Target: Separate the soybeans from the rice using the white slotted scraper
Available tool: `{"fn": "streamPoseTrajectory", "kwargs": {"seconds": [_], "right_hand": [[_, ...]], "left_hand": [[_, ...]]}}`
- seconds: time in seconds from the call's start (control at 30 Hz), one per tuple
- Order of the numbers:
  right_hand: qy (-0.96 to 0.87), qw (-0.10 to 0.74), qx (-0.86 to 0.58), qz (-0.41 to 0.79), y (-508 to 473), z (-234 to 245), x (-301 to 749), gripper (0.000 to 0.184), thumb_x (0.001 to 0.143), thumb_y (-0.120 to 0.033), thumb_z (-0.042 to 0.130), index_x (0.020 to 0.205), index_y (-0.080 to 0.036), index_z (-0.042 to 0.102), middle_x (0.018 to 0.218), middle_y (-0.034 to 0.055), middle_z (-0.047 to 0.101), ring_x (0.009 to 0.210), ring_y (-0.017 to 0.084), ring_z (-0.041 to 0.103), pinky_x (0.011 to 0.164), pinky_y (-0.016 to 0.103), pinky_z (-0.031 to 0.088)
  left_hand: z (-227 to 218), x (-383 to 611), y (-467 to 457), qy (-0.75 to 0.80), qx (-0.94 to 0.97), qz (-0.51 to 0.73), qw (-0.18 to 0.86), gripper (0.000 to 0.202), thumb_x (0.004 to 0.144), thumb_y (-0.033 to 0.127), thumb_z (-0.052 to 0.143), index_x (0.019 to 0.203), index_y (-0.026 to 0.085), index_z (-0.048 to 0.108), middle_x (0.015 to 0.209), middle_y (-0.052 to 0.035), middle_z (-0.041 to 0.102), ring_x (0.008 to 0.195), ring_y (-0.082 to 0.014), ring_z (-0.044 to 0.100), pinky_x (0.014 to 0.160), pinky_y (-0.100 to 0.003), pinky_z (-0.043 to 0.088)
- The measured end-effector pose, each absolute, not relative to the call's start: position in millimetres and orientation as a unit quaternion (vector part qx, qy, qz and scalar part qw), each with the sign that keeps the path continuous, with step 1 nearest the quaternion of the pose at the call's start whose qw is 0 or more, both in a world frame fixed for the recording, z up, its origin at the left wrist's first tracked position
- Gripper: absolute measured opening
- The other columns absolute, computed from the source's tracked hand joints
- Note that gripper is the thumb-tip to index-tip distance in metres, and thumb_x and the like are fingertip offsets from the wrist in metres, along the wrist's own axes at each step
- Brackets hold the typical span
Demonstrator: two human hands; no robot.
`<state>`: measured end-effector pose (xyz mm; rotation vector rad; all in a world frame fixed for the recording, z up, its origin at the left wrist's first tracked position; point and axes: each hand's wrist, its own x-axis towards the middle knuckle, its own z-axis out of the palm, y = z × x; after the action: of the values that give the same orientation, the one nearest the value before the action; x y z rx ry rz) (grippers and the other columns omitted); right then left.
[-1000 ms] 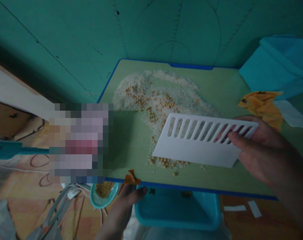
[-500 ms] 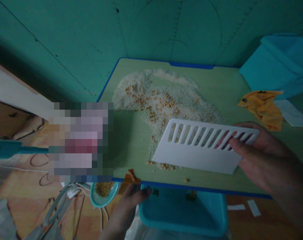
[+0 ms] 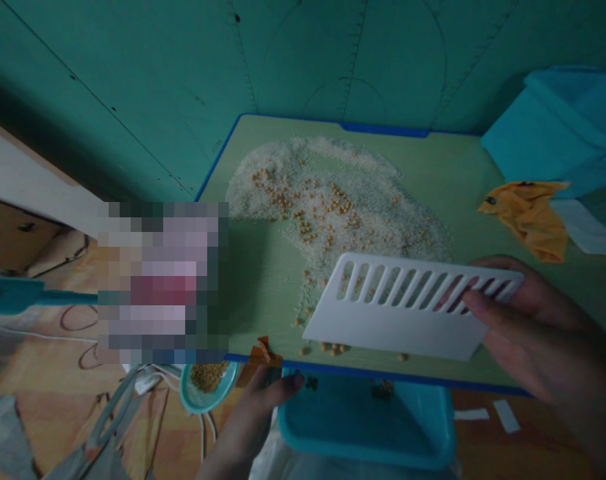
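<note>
My right hand [image 3: 527,327] grips the slotted end of a white plastic scraper [image 3: 387,330], which is tilted over the near part of a low table [image 3: 255,267]. Beyond it spreads a heap of white rice-like grains [image 3: 377,170] mixed with yellow beans [image 3: 340,200]. Several loose beans lie along the scraper's lower edge, near the table's blue border. Below that border is a blue basin [image 3: 367,453] with a few grains and dark bits in it. My left hand [image 3: 250,417] holds the basin's left side, thumb over the rim; its other fingers are mostly hidden.
A small bowl of yellowish grains [image 3: 207,378] stands on the floor at left, near cords and grey straps. Brown tape [image 3: 263,350] sticks to the table edge. An orange cloth [image 3: 533,217] and a blue bin [image 3: 557,133] are at right. A pixelated patch hides the left side.
My right hand has drawn the scraper a little toward the near edge. Some loose beans have shifted toward the blue border. My left hand and the basin look unmoved.
</note>
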<state>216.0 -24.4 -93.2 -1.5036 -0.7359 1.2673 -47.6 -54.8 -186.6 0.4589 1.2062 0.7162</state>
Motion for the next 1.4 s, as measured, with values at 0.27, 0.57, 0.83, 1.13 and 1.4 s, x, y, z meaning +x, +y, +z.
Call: {"fn": "streamPoseTrajectory", "kwargs": {"seconds": [0.27, 0.57, 0.83, 1.13, 1.4], "right_hand": [[-0.274, 0.501, -0.624, 0.533, -28.7, -92.2, 214.9, 0.023, 0.052, -0.033, 0.080, 0.069, -0.031, 0.064, 0.061, -0.0006, 0.066, 0.051, 0.017, 0.061, 0.047, 0.027, 0.052], [-0.250, 0.489, -0.647, 0.528, -33.4, -91.8, 215.6, 0.029, 0.047, -0.037, 0.081, 0.068, -0.030, 0.062, 0.060, 0.0007, 0.066, 0.048, 0.019, 0.060, 0.043, 0.026, 0.050], [-0.266, 0.473, -0.623, 0.563, -40.5, -98.1, 219.6, 0.023, 0.055, -0.035, 0.078, 0.072, -0.036, 0.064, 0.065, -0.0011, 0.068, 0.052, 0.021, 0.063, 0.046, 0.029, 0.052], [-0.237, 0.435, -0.646, 0.581, -59.4, -106.6, 229.6, 0.026, 0.056, -0.036, 0.077, 0.077, -0.035, 0.060, 0.072, 0.0004, 0.069, 0.060, 0.025, 0.065, 0.052, 0.036, 0.053], [-0.245, 0.542, -0.630, 0.499, -42.2, -96.5, 215.9, 0.025, 0.054, -0.033, 0.079, 0.075, -0.031, 0.065, 0.064, 0.0009, 0.066, 0.053, 0.020, 0.063, 0.041, 0.026, 0.051]], "left_hand": [[-186.3, -48.5, -55.1, 0.566, 0.207, 0.323, 0.729, 0.042, 0.055, 0.026, 0.070, 0.097, 0.023, 0.071, 0.114, -0.0052, 0.068, 0.120, -0.0340, 0.046, 0.102, -0.045, 0.033], [-188.1, -48.4, -56.0, 0.578, 0.196, 0.301, 0.733, 0.038, 0.053, 0.028, 0.072, 0.091, 0.022, 0.072, 0.103, -0.0054, 0.073, 0.111, -0.0362, 0.054, 0.098, -0.048, 0.036], [-191.3, -51.8, -54.5, 0.541, 0.202, 0.314, 0.754, 0.039, 0.059, 0.025, 0.069, 0.098, 0.024, 0.070, 0.111, -0.0033, 0.070, 0.116, -0.0321, 0.051, 0.102, -0.043, 0.034], [-191.8, -51.5, -54.9, 0.540, 0.209, 0.333, 0.744, 0.038, 0.058, 0.021, 0.068, 0.096, 0.023, 0.071, 0.112, -0.0032, 0.069, 0.116, -0.0319, 0.051, 0.099, -0.040, 0.037], [-199.0, -58.3, -56.5, 0.568, 0.202, 0.353, 0.716, 0.028, 0.057, 0.025, 0.070, 0.085, 0.024, 0.073, 0.111, -0.0025, 0.069, 0.118, -0.0330, 0.049, 0.100, -0.044, 0.036]]}}
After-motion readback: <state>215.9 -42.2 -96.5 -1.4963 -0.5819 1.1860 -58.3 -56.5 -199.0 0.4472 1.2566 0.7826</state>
